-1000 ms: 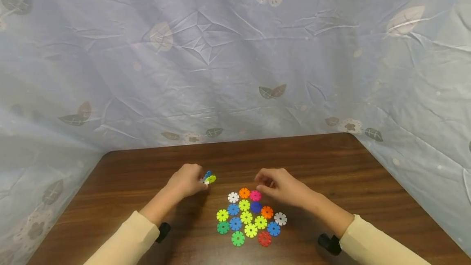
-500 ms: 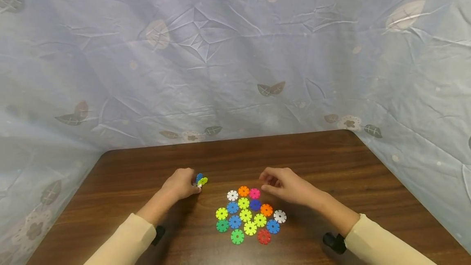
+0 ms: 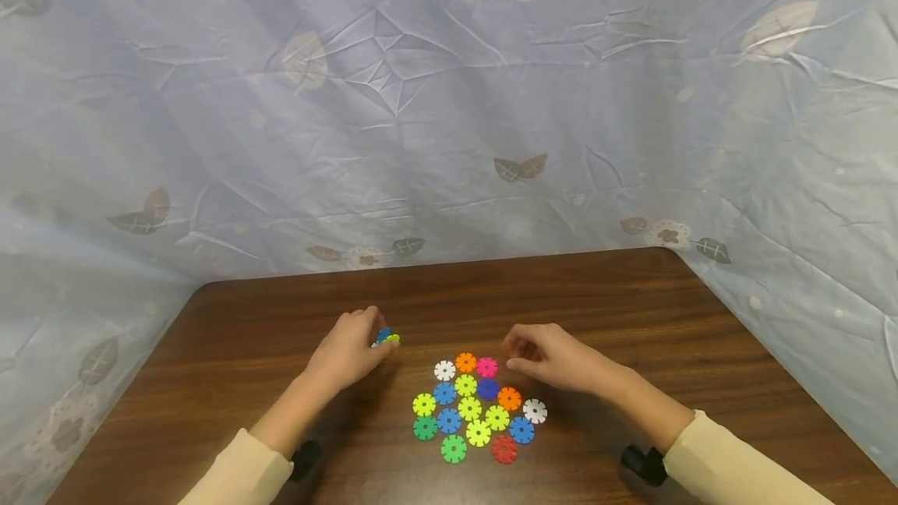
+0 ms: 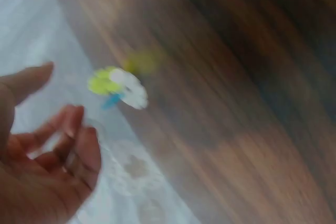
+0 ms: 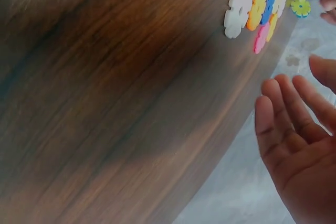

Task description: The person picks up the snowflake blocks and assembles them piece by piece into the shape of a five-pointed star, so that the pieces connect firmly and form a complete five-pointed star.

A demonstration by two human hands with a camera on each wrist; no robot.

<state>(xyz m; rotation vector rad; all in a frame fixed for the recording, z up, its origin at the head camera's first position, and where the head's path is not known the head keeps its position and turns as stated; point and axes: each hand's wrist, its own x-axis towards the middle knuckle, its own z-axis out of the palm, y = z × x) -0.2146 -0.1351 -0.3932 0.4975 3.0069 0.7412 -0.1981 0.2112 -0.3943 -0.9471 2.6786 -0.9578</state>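
Observation:
A small cluster of notched plastic discs [image 3: 384,335], blue, yellow-green and white, stands joined together on the wooden table at the left. My left hand [image 3: 345,351] is just beside it and partly hides it in the head view. In the left wrist view the thumb and fingers of the left hand [image 4: 58,166] are spread apart, with a gap between them and the disc cluster [image 4: 134,92]. My right hand [image 3: 561,358] hovers to the right of the loose discs, fingers loosely bent and holding nothing. The right wrist view shows that hand [image 5: 299,145] with its palm bare.
Several loose flat discs [image 3: 469,409] lie grouped at the table's middle, in yellow-green, blue, orange, white, pink, green and red. A pale patterned curtain [image 3: 421,139] hangs behind and beside the wooden table [image 3: 596,294].
My left hand carried the joined discs slightly left and has let go of them. The right hand drifted a little to the right. The loose discs stay in place.

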